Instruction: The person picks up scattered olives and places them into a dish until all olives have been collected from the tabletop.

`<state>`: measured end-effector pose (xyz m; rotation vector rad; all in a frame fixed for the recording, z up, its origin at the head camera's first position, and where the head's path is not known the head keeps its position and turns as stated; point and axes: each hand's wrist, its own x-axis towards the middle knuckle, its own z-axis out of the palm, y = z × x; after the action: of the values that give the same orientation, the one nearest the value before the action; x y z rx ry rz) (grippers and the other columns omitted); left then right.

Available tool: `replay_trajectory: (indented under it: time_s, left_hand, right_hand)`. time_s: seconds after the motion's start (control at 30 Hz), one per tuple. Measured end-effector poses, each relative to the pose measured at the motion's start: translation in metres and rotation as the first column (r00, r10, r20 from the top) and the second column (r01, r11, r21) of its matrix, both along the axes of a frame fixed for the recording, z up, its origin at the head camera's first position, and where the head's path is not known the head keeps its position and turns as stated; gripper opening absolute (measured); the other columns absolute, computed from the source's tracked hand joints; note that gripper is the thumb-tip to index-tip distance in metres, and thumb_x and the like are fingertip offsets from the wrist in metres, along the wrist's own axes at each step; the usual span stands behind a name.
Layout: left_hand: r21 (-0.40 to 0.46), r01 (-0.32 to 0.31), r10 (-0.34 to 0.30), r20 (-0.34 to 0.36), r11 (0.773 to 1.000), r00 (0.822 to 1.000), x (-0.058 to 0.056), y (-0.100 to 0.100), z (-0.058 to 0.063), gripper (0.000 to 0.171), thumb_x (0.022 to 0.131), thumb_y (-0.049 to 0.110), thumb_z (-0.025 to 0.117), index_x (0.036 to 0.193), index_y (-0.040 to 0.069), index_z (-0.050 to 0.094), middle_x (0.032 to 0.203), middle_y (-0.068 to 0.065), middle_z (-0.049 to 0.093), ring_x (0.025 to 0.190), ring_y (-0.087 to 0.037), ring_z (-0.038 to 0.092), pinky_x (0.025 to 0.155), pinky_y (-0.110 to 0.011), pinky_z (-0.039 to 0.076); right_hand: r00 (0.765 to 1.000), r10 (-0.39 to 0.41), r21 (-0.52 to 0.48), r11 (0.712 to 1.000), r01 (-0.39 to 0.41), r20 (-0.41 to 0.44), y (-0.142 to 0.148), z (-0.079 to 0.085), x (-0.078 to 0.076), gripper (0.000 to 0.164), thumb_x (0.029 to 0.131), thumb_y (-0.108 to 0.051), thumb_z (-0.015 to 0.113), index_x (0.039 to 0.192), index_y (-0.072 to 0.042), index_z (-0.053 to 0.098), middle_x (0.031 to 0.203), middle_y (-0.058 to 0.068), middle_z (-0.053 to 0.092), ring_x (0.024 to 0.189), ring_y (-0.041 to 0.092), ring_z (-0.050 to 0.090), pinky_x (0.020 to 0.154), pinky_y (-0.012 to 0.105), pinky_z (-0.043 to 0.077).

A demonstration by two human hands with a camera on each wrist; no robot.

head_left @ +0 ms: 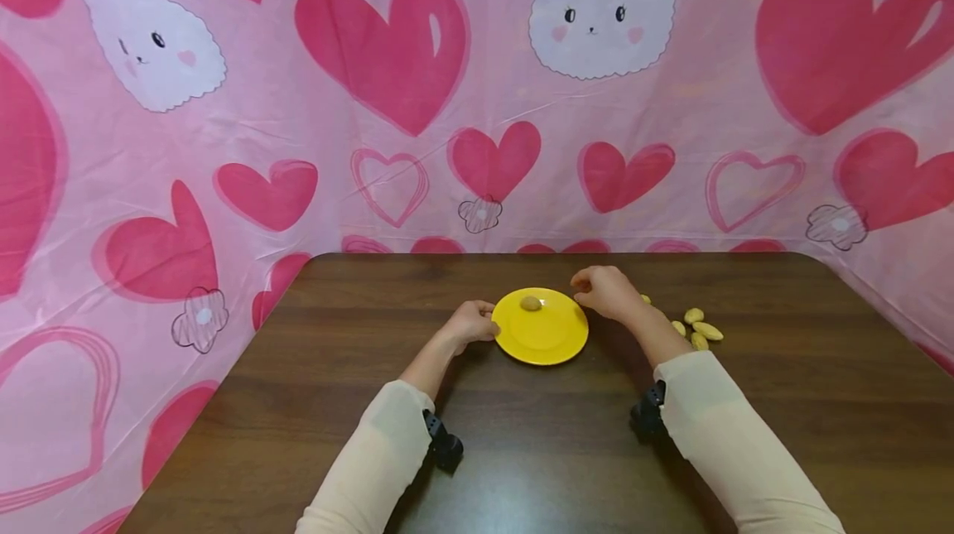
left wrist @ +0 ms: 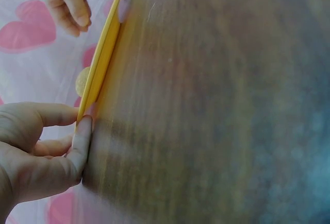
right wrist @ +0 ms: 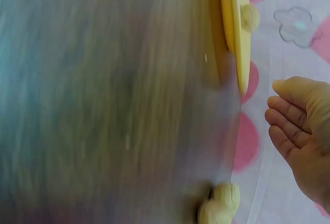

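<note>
A yellow plate (head_left: 540, 342) lies on the wooden table, with one small, oval, potato-like piece (head_left: 531, 303) near its far side. My left hand (head_left: 471, 323) pinches the plate's left rim between thumb and fingers, as the left wrist view shows up close. Beside the plate's right rim, my right hand (head_left: 607, 292) is raised above the table. Its fingers (right wrist: 289, 113) bend loosely and hold nothing in the right wrist view, a small distance from the plate edge (right wrist: 242, 74).
Several more yellowish potato-like pieces (head_left: 706, 330) lie on the table to the right, partly behind my right forearm. The brown table (head_left: 358, 302) ends at a pink cloth (head_left: 335, 128) with hearts and rabbits. A small black camera sits on each wrist.
</note>
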<state>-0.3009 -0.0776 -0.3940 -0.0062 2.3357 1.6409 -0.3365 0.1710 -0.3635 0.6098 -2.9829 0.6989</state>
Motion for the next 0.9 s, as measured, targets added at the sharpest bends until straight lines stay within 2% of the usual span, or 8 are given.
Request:
replay_trajectory:
  time_s: [0.47, 0.77, 0.9]
  left_hand:
    - [0.009, -0.005, 0.005, 0.002, 1.000, 1.000, 0.000, 0.001, 0.001, 0.044, 0.079, -0.009, 0.061, 0.121, -0.012, 0.049, 0.103, -0.016, 0.055, 0.085, -0.022, 0.059, 0.079, -0.033, 0.054]
    - [0.009, -0.005, 0.004, 0.001, 1.000, 1.000, 0.000, 0.001, 0.001, 0.043, 0.080, -0.009, 0.061, 0.121, -0.012, 0.049, 0.104, -0.016, 0.055, 0.087, -0.023, 0.059, 0.079, -0.034, 0.053]
    - [0.013, -0.005, 0.005, 0.000, 1.000, 1.000, 0.001, 0.001, 0.001, 0.042, 0.079, -0.009, 0.061, 0.120, -0.012, 0.050, 0.102, -0.016, 0.055, 0.085, -0.022, 0.059, 0.079, -0.034, 0.053]
  right_hand:
    - [0.997, -0.071, -0.100, 0.992, 0.073, 0.021, 0.054, 0.005, 0.003, 0.028, 0.086, -0.007, 0.062, 0.110, 0.007, 0.061, 0.100, 0.019, 0.062, 0.086, 0.029, 0.058, 0.078, 0.042, 0.053]
    - [0.995, -0.083, -0.062, 0.995, 0.079, -0.061, 0.074, -0.002, 0.003, 0.025, 0.083, -0.007, 0.064, 0.103, 0.007, 0.064, 0.092, 0.019, 0.065, 0.086, 0.033, 0.059, 0.077, 0.046, 0.050]
    - [0.994, -0.090, -0.050, 0.995, 0.088, -0.054, 0.078, -0.004, 0.005, 0.025, 0.083, -0.007, 0.064, 0.103, 0.008, 0.064, 0.092, 0.019, 0.065, 0.087, 0.034, 0.059, 0.076, 0.046, 0.049]
